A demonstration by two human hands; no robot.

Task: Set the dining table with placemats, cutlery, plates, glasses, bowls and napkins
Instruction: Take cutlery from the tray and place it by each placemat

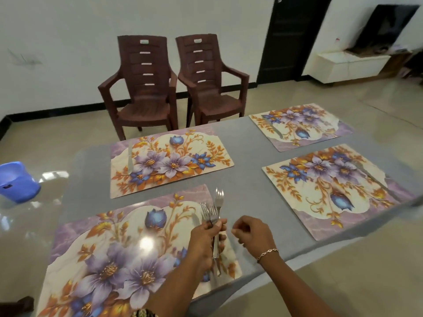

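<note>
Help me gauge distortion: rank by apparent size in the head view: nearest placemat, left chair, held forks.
1. nearest placemat
2. left chair
3. forks
Nearness to the camera inflates the placemat.

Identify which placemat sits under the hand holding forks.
The near-left placemat, closest to the camera: the left hand grips the forks over its right edge. The far-left placemat, far-right placemat and near-right placemat have no hand above them.
</note>
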